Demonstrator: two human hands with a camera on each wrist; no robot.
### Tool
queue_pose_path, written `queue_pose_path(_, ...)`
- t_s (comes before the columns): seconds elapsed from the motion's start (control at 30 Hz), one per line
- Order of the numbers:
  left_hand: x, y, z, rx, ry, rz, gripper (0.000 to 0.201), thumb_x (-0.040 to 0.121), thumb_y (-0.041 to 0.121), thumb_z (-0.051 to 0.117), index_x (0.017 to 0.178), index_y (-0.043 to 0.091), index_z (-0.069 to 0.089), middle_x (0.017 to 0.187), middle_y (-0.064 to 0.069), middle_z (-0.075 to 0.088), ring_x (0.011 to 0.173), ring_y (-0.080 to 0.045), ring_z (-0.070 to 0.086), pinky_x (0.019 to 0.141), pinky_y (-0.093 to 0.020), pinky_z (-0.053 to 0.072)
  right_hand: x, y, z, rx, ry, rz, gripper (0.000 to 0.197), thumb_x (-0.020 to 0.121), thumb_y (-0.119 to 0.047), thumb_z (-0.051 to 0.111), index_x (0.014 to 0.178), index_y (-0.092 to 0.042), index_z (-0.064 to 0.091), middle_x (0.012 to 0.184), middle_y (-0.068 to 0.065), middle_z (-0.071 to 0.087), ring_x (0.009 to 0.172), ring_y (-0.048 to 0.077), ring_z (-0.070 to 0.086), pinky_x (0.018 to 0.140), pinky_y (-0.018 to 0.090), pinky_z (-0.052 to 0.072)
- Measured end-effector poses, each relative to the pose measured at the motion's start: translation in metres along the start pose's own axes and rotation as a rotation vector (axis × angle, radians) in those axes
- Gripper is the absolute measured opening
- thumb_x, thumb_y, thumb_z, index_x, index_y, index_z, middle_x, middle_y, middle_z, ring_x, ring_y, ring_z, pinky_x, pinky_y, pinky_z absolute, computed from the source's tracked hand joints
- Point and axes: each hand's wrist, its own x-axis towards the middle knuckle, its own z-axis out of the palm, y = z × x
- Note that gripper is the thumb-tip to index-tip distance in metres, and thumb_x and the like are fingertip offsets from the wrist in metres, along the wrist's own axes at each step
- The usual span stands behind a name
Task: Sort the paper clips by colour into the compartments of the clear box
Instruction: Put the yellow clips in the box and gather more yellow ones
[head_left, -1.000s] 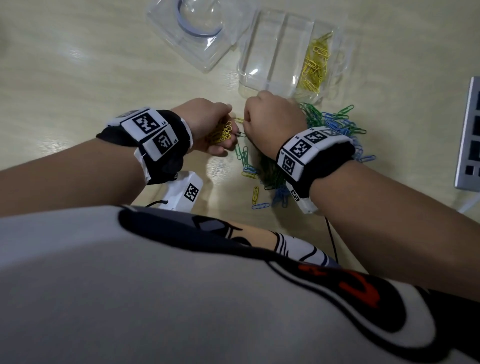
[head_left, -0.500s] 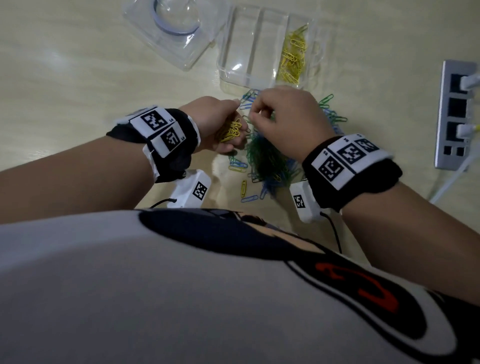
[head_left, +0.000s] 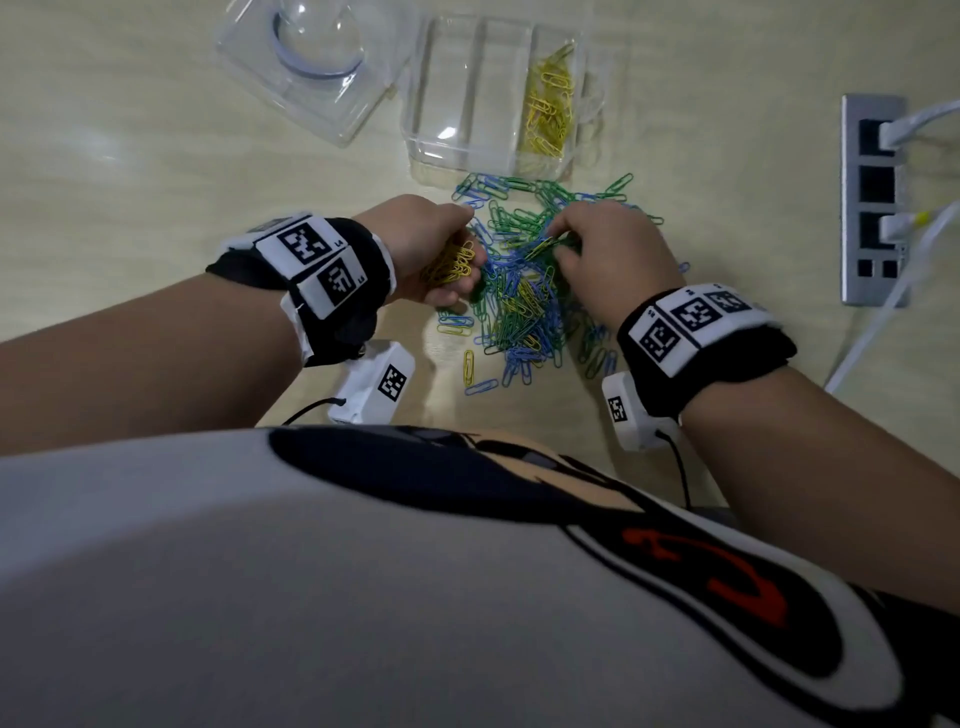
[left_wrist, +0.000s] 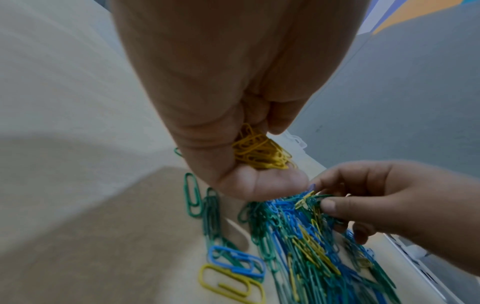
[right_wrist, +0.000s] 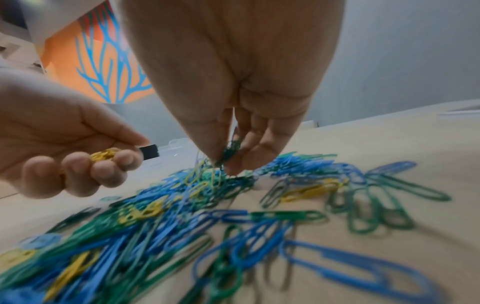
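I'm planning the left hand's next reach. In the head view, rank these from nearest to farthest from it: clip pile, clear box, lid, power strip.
1. Clip pile, right beside the left hand.
2. Clear box, ahead and to the right.
3. Lid, ahead; too close to the box's distance to rank firmly.
4. Power strip, far right.

Office or study desk, most likely.

Pale wood-grain desk top (head_left: 156, 171) strewn with coloured paper clips (head_left: 524, 291), stationery rather than tools or food. To the right of the clips, set into the desk, a grey metal socket panel (head_left: 872, 202) with white cables (head_left: 914, 124) plugged in. Beyond the desk's far edge, plain grey wall (right_wrist: 405, 51) (possibly a partition) and an orange panel with a blue branching pattern (right_wrist: 103, 61).
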Motion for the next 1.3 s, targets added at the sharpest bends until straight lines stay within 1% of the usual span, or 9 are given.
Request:
queue_pose_path(0.13,0.0,0.0,0.003,0.024,0.009,0.006,0.047,0.103,0.036,0.031,0.076,0.009,0.057,0.06,-0.004,0.056,0.043,-0.009,0.054,0.043,-0.018,0.049,-0.002,0.013,-0.012,-0.081,0.005,0.042,0.04,0.088,-0.013,0.051,0.123,-0.031,0.06,0.126,0.004,0.056,0.109,0.028,0.056,0.088,0.035,0.046)
queue_pose_path(0.27,0.002,0.001,0.006,0.033,0.003,0.005,0.047,0.103,0.036,0.031,0.076,0.008,0.056,0.063,-0.006,0.054,0.044,-0.011,0.054,0.043,-0.018,0.049,-0.002,0.013,-0.013,-0.085,0.042,0.061,0.03,0.089,-0.019,0.052,0.117,-0.028,0.06,0.122,0.005,0.052,0.101,0.029,0.057,0.082,0.036,0.047)
queue_pose_path(0.47,0.005,0.001,0.008,0.045,0.004,0.011,0.047,0.103,0.037,0.031,0.075,0.009,0.057,0.062,-0.005,0.055,0.048,-0.012,0.055,0.053,-0.024,0.05,0.003,0.002,0.003,-0.159,-0.038,-0.033,0.018,0.094,-0.029,0.05,0.107,-0.021,0.06,0.113,0.008,0.05,0.097,0.033,0.056,0.079,0.04,0.048)
queue_pose_path(0.63,0.007,0.0,0.007,0.036,0.016,0.011,0.048,0.103,0.037,0.032,0.075,0.008,0.058,0.06,-0.004,0.056,0.048,-0.012,0.055,0.051,-0.023,0.052,0.007,0.003,-0.001,-0.177,-0.02,-0.047,0.016,0.093,-0.023,0.048,0.1,-0.021,0.063,0.108,0.008,0.054,0.095,0.031,0.057,0.075,0.038,0.045)
queue_pose_path(0.8,0.01,0.002,0.009,0.04,0.013,0.014,0.048,0.103,0.037,0.031,0.074,0.009,0.058,0.057,-0.002,0.057,0.048,-0.011,0.055,0.054,-0.024,0.049,0.005,0.003,-0.01,-0.093,0.009,-0.028,0.025,0.093,-0.02,0.048,0.108,-0.026,0.067,0.11,0.005,0.064,0.1,0.028,0.058,0.08,0.037,0.049)
queue_pose_path(0.93,0.013,0.004,0.01,0.022,-0.006,0.021,0.049,0.103,0.039,0.03,0.076,0.009,0.058,0.062,-0.004,0.056,0.051,-0.012,0.054,0.052,-0.023,0.046,0.0,-0.005,-0.014,0.051,0.053,-0.023,0.026,0.089,-0.018,0.051,0.111,-0.028,0.06,0.096,-0.004,0.069,0.091,0.021,0.06,0.078,0.034,0.05)
queue_pose_path(1.1,0.015,0.005,0.011,-0.038,0.015,0.029,0.039,0.101,0.038,0.036,0.092,0.007,0.057,0.068,-0.007,0.061,0.051,-0.013,0.059,0.047,-0.02,0.05,-0.006,-0.031,-0.013,0.256,-0.008,-0.161,0.017,0.082,-0.022,0.064,0.097,-0.028,0.059,0.084,-0.012,0.067,0.067,0.003,0.054,0.074,0.03,0.051)
queue_pose_path(1.2,0.014,0.005,0.01,-0.056,0.025,0.044,0.032,0.1,0.035,0.041,0.097,0.008,0.058,0.069,-0.007,0.06,0.05,-0.012,0.059,0.049,-0.022,0.051,-0.003,-0.037,-0.01,0.26,0.023,-0.207,0.012,0.083,-0.027,0.062,0.095,-0.028,0.062,0.089,-0.012,0.067,0.071,0.005,0.055,0.074,0.031,0.051)
queue_pose_path(1.3,0.014,0.003,0.006,-0.051,0.005,0.022,0.043,0.102,0.039,0.034,0.083,0.01,0.06,0.062,-0.003,0.06,0.049,-0.011,0.058,0.049,-0.02,0.05,0.008,-0.032,-0.008,0.176,0.11,-0.179,0.014,0.088,-0.024,0.054,0.097,-0.023,0.065,0.098,-0.004,0.064,0.083,0.015,0.057,0.079,0.033,0.048)
